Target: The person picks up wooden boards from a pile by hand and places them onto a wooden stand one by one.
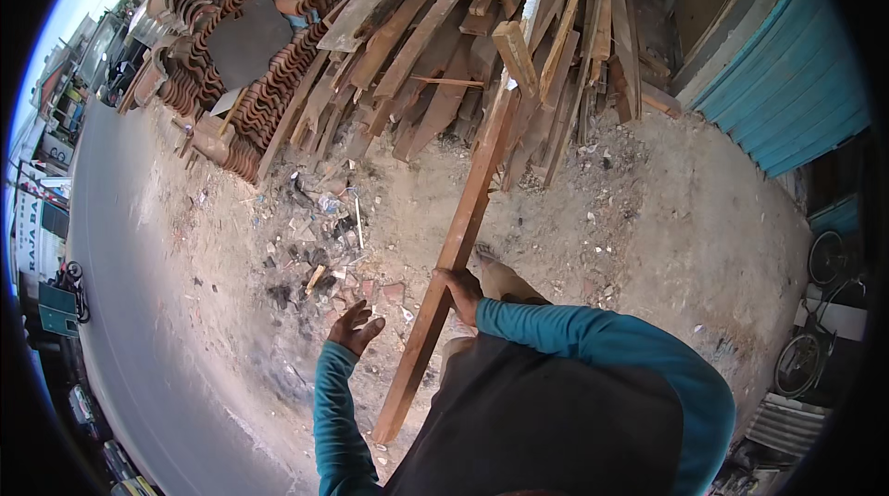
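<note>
Both hands were out in front, well apart from each other. Right hand (461, 290) was clamped around a long wooden plank (454, 251), gripping it from the right side about a third of the way up its length, fingers wrapped over the edge. Left hand (354, 327) hung free just left of the plank, fingers spread and slightly curled, palm turned toward the wood but not touching it, holding nothing.

That plank ran steeply up the view: its lower end sat near the person's dark vest, its upper end reached into the big heap of timber (482, 42) at the top, where a short block (515, 56) sat across its tip. Loose boards leaned every which way in that heap. Left of it, stacked curved roof tiles (250, 61) piled up, with a dark flat sheet (245, 40) lying on them.

Below, bare dusty ground (648, 218) spread out, with scattered rubble and broken bits (319, 260) left of the plank. A grey road (130, 292) curved along the left. Corrugated blue sheeting (796, 88) stood at the right, bicycle wheels (815, 311) below it.
</note>
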{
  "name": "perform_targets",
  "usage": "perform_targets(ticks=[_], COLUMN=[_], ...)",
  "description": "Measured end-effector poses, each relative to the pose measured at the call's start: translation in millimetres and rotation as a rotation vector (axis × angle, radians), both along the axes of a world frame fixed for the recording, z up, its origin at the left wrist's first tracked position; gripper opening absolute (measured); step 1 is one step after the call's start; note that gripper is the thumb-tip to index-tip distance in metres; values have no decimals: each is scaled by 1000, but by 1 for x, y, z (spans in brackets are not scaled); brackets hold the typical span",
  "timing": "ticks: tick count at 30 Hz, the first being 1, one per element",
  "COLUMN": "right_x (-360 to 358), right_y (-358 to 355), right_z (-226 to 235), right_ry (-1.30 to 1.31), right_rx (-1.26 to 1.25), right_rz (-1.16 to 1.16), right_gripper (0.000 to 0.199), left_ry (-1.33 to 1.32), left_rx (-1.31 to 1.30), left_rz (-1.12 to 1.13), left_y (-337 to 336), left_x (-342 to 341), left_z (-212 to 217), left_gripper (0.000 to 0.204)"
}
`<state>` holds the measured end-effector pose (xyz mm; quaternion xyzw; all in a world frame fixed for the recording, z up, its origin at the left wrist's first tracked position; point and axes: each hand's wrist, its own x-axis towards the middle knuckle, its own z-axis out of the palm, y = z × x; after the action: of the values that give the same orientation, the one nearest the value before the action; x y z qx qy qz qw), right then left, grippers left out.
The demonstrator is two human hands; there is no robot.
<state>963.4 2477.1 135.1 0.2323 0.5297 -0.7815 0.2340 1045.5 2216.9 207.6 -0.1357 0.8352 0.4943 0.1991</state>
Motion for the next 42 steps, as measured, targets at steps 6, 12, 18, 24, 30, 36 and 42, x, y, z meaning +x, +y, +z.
perform_targets(ticks=[6,12,18,24,30,36,42], right_x=[-5,-19,-54,-128,-248,-392,-472], right_y=[10,25,48,114,204,233,209], right_z=[20,40,13,9,35,54,59], right_ry=[-105,29,-56,66,200,223,249], right_rx=[-188,-8,-192,152,292,125,217], right_rz=[116,347,781,1332,671,-154,-288], right_gripper=[45,38,50,34,33,53,87], left_ry=[175,28,-131,-264,-190,-36,-139], left_rx=[-61,-126,-33,480,628,-80,-187], left_rz=[-154,-209,-93,-70,-92,-172,-104], left_y=[140,230,245,173,107,146,150], left_x=[-209,-331,-335,-304,-225,-229,-195], left_z=[-17,-39,-45,-35,-34,18,26], left_gripper=[95,92,40,39,41,49,65])
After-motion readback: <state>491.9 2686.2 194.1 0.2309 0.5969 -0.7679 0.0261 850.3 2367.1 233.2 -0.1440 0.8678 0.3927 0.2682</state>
